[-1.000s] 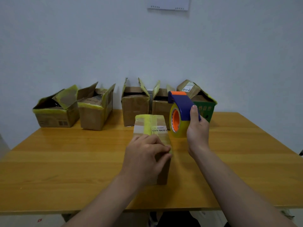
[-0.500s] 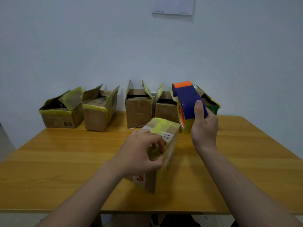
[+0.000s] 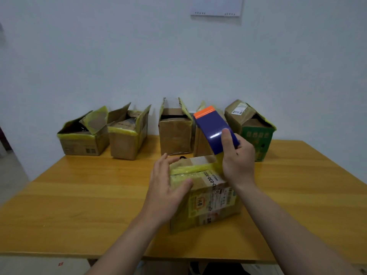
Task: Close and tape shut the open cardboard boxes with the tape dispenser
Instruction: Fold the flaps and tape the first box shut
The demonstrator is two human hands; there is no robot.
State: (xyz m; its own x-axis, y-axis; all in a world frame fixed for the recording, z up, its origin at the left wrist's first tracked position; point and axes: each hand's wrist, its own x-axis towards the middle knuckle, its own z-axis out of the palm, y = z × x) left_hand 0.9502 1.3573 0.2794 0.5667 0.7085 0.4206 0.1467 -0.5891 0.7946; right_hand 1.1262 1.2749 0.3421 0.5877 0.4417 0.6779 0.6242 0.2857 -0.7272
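Both hands flank the box (image 3: 210, 197): our left hand (image 3: 166, 187) rests flat against its left side, while our right hand (image 3: 237, 161) grips the tape dispenser (image 3: 212, 128) above its far edge.

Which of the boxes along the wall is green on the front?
The box at the row's far right end, behind the right hand; the other boxes there are plain brown cardboard.

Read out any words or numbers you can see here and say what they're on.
"0-030-55", ends unclear: white label on the near box.
Yellow sticker on the same box: blurred.
Flap label on the green box: too small.
Wall paper: marks unreadable.
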